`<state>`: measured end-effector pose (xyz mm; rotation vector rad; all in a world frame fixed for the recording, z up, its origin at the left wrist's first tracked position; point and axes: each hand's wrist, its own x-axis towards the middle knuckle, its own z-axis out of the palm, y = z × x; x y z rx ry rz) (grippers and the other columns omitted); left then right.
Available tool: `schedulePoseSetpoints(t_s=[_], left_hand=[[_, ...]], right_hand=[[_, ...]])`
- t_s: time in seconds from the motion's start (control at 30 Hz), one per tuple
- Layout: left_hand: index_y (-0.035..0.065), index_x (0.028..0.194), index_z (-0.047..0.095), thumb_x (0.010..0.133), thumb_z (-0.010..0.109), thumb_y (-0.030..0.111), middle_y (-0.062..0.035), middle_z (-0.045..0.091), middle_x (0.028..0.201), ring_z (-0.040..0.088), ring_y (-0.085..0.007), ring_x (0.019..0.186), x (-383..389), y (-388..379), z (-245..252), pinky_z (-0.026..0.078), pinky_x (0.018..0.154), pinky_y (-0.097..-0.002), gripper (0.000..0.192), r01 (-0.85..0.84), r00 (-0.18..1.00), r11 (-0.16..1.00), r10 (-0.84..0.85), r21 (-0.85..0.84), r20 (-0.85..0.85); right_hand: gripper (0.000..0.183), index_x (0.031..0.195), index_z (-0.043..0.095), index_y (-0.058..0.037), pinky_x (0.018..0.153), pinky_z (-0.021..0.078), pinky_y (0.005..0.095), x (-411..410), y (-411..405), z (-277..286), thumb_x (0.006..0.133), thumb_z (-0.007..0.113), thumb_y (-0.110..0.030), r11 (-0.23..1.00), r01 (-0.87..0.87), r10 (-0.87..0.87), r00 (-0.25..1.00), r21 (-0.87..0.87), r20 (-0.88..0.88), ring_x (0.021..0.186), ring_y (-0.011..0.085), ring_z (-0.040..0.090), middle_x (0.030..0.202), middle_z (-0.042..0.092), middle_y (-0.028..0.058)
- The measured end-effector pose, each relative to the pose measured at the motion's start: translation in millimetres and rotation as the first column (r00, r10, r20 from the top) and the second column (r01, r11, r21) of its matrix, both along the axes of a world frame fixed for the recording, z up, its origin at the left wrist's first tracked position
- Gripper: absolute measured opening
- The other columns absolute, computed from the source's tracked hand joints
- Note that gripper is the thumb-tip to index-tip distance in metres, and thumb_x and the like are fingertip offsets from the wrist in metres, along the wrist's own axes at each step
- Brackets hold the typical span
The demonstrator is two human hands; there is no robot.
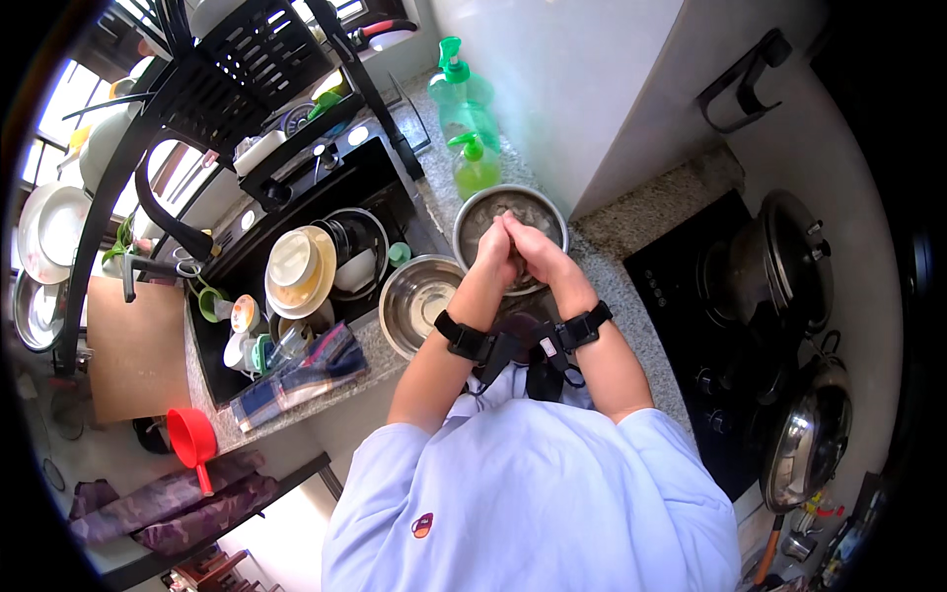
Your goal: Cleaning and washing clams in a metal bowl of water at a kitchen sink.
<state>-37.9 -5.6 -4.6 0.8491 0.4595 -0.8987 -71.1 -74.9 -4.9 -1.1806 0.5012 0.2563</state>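
My left hand [493, 250] and my right hand [538, 251] are pressed together, palms facing, with fingertips touching over a round metal bowl [456, 238]. Cloudy grey-brown liquid with soft greyish pieces [484, 218] fills part of this bowl. Whatever may lie between the palms is hidden by the fingers. Just left of it, on the granite counter, a second, shallower stainless steel basin [418, 303] shows a shiny inside. Black straps with small devices circle both wrists.
Two green pump bottles [471, 172] stand behind the bowl. A black sink [385, 192] at left holds stacked bowls [296, 263]; a plaid cloth [311, 374] drapes its front edge. On the right is a black cooktop [666, 274] with a lidded pot [777, 259] and a pan [806, 436].
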Motion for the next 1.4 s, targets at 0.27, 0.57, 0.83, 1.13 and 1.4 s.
schedulePoseSetpoints(t_s=[0.27,0.57,0.83,1.13,1.4], left_hand=[[0.0076,0.089,0.048,0.085,0.029,0.034,-0.0071,0.052,0.086,0.049,-0.0204,0.077,7.4,5.9,-8.8,0.04,0.07,-0.0351,0.033,-0.002,1.0,0.997,0.003,-0.077,0.013],[0.0041,0.095,0.045,0.085,0.03,0.033,-0.0105,0.05,0.095,0.047,-0.0235,0.086,-0.1,3.1,24.6,0.037,0.076,-0.0363,0.035,0.041,0.994,0.999,-0.042,0.011,0.098],[0.0031,0.091,0.044,0.083,0.031,0.034,-0.0098,0.05,0.087,0.047,-0.0227,0.081,15.6,15.0,15.9,0.037,0.074,-0.0374,0.035,0.008,1.0,1.0,-0.008,-0.029,-0.011],[0.0062,0.101,0.043,0.078,0.041,0.036,-0.0076,0.045,0.096,0.042,-0.0216,0.088,10.6,20.5,31.3,0.032,0.076,-0.0392,0.037,0.186,0.93,0.923,-0.276,0.337,0.241],[0.0038,0.103,0.047,0.075,0.041,0.038,-0.0196,0.049,0.098,0.047,-0.0313,0.091,24.7,20.5,2.3,0.037,0.078,-0.0364,0.044,-0.006,0.477,0.66,-0.659,0.752,0.582]], right_hand=[[0.039,0.098,0.049,-0.0069,0.078,0.0332,0.0283,8.0,-5.1,0.4,0.083,0.034,-0.04,0.988,0.035,-0.034,0.999,0.15,-0.009,0.09,0.0128,0.044,0.097,0.05,0.0051],[0.056,0.113,0.04,-0.0054,0.089,0.022,0.0368,9.7,-12.4,-3.0,0.08,0.029,-0.049,0.992,0.0,0.014,0.994,0.127,-0.109,0.11,0.0207,0.028,0.118,0.037,0.0106],[0.058,0.119,0.032,-0.0157,0.08,0.0234,0.0542,1.0,-7.9,6.9,0.077,0.025,-0.055,0.977,-0.204,0.211,0.964,0.062,-0.16,0.11,0.031,0.028,0.123,0.031,0.0105],[0.062,0.125,0.014,-0.0194,0.083,0.0201,0.0573,-16.9,0.5,35.5,0.077,0.032,-0.053,0.99,0.002,-0.031,0.978,-0.139,-0.206,0.115,0.041,0.011,0.13,0.012,0.0097],[0.075,0.126,0.004,-0.0098,0.082,0.0219,0.0558,-23.2,-1.5,24.7,0.074,0.039,-0.052,0.988,0.149,-0.154,0.962,-0.036,-0.226,0.116,0.0351,0.016,0.13,0.01,0.0145]])
